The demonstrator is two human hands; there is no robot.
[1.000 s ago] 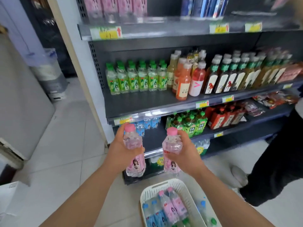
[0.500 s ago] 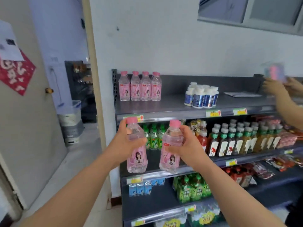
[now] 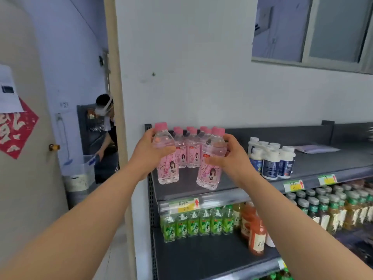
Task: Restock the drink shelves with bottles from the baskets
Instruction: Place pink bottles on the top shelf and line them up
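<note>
My left hand (image 3: 148, 153) grips a pink-capped bottle (image 3: 166, 168) with a pink label, held upright over the left end of the top shelf (image 3: 333, 160). In my right hand (image 3: 232, 155) is a second pink bottle (image 3: 211, 172), tilted slightly, its base just above the shelf's front edge. Between and behind the two stands a row of matching pink bottles (image 3: 190, 152) at the back left of the shelf. The baskets are out of view.
White-capped dark bottles (image 3: 271, 160) stand to the right on the top shelf, with a flat packet (image 3: 316, 148) further right. Green bottles (image 3: 197, 223), orange bottles (image 3: 254, 229) and tea bottles (image 3: 333, 207) fill the shelf below. A person (image 3: 106, 126) bends in the doorway at left.
Both hands have risen with their bottles from waist height by the basket up to the top shelf. My view has lifted from the floor and lower shelves to the top shelf.
</note>
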